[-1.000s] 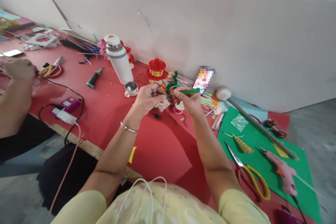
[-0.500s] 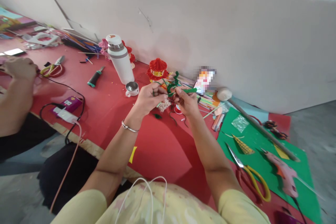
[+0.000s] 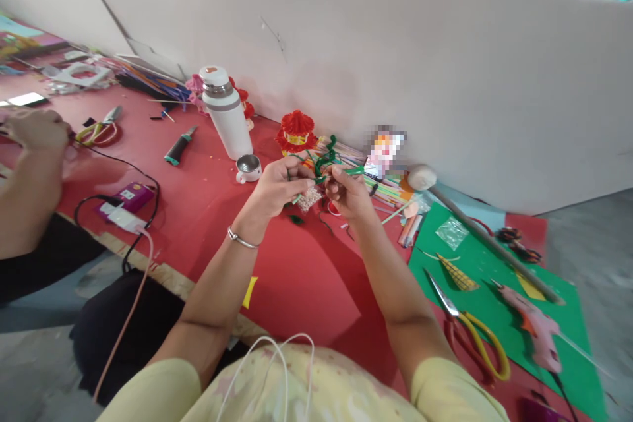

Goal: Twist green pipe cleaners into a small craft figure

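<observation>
My left hand (image 3: 281,183) is closed in a pinch on a piece of green yarn work (image 3: 324,161), with a strand looped about its fingers. Curled green lengths rise above the fingertips. Between the thumb and fingers of my right hand (image 3: 350,192) is a slim crochet hook with a green handle (image 3: 355,171), which points right. Its thin tip meets the yarn by the left fingertips; the exact contact is too small to make out. Just below the hands are a packet of pale beads (image 3: 309,198) and a small dark green piece (image 3: 296,219).
A white flask (image 3: 227,115) and its metal cup (image 3: 248,167) stand left of my hands, near a red lantern-like ornament (image 3: 297,132). A phone (image 3: 386,151) leans on the wall. Scissors (image 3: 467,326) and a pink glue gun (image 3: 531,326) lie right. Another person's hand (image 3: 39,128) is far left.
My right hand has turned slightly and the hook's handle has shifted a little left and tilted. The left hand stays almost in place, still pinching the yarn.
</observation>
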Available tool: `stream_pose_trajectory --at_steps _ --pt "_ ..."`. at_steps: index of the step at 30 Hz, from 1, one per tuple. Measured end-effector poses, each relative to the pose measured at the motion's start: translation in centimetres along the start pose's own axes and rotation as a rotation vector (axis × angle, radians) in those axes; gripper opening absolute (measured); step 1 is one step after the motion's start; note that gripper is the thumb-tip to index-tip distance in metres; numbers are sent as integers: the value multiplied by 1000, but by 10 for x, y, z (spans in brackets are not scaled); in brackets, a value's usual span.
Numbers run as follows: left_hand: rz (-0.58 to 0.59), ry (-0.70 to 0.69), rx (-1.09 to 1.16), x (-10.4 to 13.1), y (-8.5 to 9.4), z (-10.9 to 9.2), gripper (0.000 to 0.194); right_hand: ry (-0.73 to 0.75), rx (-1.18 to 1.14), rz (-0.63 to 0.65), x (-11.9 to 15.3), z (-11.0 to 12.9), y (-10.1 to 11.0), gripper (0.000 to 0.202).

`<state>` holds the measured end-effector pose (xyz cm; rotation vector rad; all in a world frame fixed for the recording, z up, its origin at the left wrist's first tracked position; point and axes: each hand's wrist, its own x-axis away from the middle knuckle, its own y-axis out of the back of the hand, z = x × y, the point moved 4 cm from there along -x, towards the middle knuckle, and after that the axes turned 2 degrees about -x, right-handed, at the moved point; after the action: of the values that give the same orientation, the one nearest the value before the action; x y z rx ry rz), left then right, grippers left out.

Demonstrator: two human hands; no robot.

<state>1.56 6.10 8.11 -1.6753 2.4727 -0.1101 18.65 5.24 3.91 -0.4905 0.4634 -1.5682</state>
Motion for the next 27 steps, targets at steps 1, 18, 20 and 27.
stream_pose_trajectory --at_steps 1,18,20,27 --pt "-6 -7 -7 0 0 0 24 -30 -25 -2 0 -1 -1 44" --pt "-25 -5 -11 1 2 -2 23 -74 -46 32 1 -1 -3 46" --pt "-9 2 -4 2 2 -3 21 -41 2 45 2 4 -3 45" --pt "8 -19 -46 3 0 -4 38 122 213 128 7 23 0 37"
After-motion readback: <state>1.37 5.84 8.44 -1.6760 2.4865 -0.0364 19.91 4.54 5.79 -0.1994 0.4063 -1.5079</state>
